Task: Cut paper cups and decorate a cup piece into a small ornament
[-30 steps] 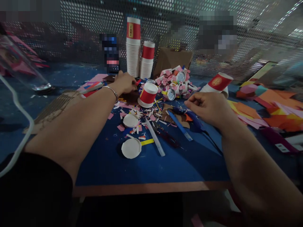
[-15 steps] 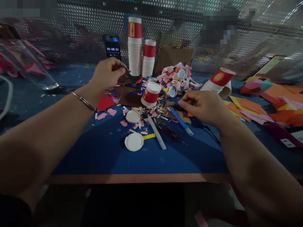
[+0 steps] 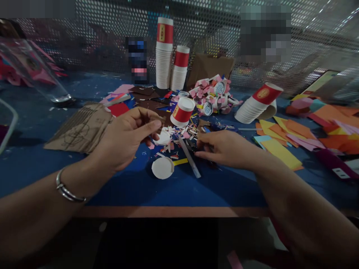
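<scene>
Left hand (image 3: 130,136) pinching scrap (image 3: 161,124) at its fingertips; scrap's long axis steep, lower part finger-hidden; right hand (image 3: 224,147) partly curled, can't tell grip; stick (image 3: 190,157) just left, slanting nearward.

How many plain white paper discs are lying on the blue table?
2: the nearer disc lies left of the translucent white stick; the farther disc appears beside the left hand. Others may be hidden under the small colourful paper scraps.
</scene>
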The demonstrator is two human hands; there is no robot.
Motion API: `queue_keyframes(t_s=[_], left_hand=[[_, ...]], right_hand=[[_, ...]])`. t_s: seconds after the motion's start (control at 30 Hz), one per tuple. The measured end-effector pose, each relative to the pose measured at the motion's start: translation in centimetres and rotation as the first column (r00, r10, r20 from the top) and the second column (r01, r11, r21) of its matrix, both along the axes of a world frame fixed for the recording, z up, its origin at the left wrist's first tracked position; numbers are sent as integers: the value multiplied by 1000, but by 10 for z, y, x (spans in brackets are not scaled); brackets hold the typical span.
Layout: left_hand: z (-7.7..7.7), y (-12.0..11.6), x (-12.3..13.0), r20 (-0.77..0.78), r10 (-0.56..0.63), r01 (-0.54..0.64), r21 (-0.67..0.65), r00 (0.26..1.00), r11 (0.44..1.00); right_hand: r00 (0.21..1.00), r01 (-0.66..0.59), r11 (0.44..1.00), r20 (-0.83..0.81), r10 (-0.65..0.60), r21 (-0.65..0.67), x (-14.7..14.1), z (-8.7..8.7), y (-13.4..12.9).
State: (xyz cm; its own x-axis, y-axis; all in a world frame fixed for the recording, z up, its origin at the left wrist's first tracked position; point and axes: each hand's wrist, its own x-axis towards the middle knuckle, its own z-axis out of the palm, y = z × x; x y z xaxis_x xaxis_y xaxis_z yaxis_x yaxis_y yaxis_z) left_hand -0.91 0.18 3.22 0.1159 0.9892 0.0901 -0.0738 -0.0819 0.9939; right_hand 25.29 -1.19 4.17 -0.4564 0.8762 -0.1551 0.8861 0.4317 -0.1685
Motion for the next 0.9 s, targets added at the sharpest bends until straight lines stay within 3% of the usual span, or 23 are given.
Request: queue_keyframes(t_s=[0.17, 0.33, 0.47, 0.7, 0.9], left_hand=[[-6, -1, -2, 77, -91, 96, -60, 993, 994], [-1, -5, -2, 138, -122, 140, -127, 983, 982], [0, -5, -2, 168, -108, 140, -188, 980, 972], [-7, -2, -2, 173, -84, 118, -197, 981, 973], [-7, -5, 5, 160, -155, 185, -194, 975, 963]], right_hand=[[994, -25, 999, 104, 19, 49, -13, -6, -6], [977, -32, 993, 215, 7, 114, -21, -5, -12], [976, 20, 988, 210, -52, 154, -19, -3, -12], [980, 197, 962, -74, -186, 187, -5, 2, -4], [836, 317, 939, -506, -212, 131, -12, -2, -11]])
